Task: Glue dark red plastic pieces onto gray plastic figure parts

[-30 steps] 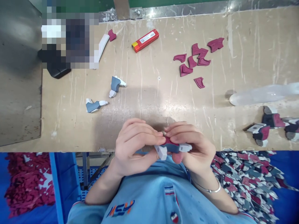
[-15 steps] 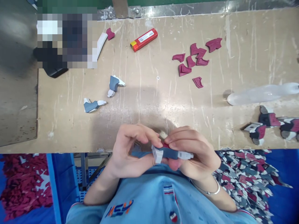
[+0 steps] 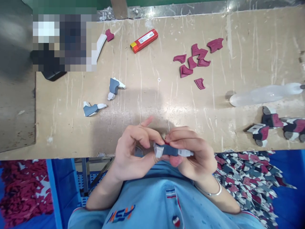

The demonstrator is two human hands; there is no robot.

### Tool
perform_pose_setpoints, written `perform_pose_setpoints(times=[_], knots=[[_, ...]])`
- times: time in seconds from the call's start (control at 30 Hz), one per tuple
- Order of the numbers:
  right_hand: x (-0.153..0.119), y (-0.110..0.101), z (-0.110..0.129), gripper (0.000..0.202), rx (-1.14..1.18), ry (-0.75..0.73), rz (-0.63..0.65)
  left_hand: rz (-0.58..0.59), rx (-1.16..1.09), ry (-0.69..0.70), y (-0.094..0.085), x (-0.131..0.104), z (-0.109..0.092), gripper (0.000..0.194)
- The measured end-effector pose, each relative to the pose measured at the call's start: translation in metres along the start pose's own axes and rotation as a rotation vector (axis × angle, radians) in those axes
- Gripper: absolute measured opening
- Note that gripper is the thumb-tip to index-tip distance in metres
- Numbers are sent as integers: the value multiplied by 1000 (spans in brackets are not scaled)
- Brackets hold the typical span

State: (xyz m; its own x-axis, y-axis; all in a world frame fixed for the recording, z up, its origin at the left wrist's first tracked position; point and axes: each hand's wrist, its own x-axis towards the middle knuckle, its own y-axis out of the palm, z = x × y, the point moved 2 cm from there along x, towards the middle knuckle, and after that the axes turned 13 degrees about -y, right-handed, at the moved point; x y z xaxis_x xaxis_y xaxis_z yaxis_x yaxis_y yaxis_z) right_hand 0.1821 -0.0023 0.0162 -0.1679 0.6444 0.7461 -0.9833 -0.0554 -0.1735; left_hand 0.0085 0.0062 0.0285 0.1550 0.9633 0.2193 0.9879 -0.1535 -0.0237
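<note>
Over the table's front edge, a grey-and-white plastic piece (image 3: 169, 150) is held between both hands. My left hand (image 3: 135, 152) pinches its white left end between thumb and forefinger. My right hand (image 3: 195, 152) grips the other end, with fingertips along its far side and the thumb underneath. A bit of maroon shows at the piece's far side under the right fingertips; most of it is hidden. Two similar grey-and-white pieces, one upper (image 3: 114, 88) and one lower (image 3: 93, 109), lie on the table to the left.
Several maroon parts (image 3: 199, 83) lie at the upper right. Near them are a clear bottle (image 3: 264, 95) and assembled pieces (image 3: 261, 134). A red-and-yellow box-like item (image 3: 145, 40) lies at the back. Below the table, blue bins hold maroon parts (image 3: 26, 190) and mixed pieces (image 3: 247, 187).
The view has shifted slightly. Both hands still hold the piece, a little higher in the picture, and one left finger now stretches out away from the others.
</note>
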Motion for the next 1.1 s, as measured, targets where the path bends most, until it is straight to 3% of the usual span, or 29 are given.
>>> perform_pose_setpoints(times=[0.3,0.5,0.63,0.77,0.87,0.97,1.1], knots=[[-4,1,3,17,47,64,17,-1,-63,-175,2,-7,-2,49],[-2,4,-1,21,115,2,-77,24,-99,-51,-2,-2,-3,34],[-2,6,2,24,203,68,-140,30,-50,-8,-4,-1,-5,44],[-5,9,9,45,344,192,-242,11,-28,17,-2,-6,-8,56],[-8,12,11,52,390,260,-281,-41,48,28,-1,-11,-9,63],[-8,13,11,48,338,263,-265,-64,162,39,-2,-12,-10,63],[-10,9,6,51,182,191,-291,35,498,119,-18,0,-11,66]])
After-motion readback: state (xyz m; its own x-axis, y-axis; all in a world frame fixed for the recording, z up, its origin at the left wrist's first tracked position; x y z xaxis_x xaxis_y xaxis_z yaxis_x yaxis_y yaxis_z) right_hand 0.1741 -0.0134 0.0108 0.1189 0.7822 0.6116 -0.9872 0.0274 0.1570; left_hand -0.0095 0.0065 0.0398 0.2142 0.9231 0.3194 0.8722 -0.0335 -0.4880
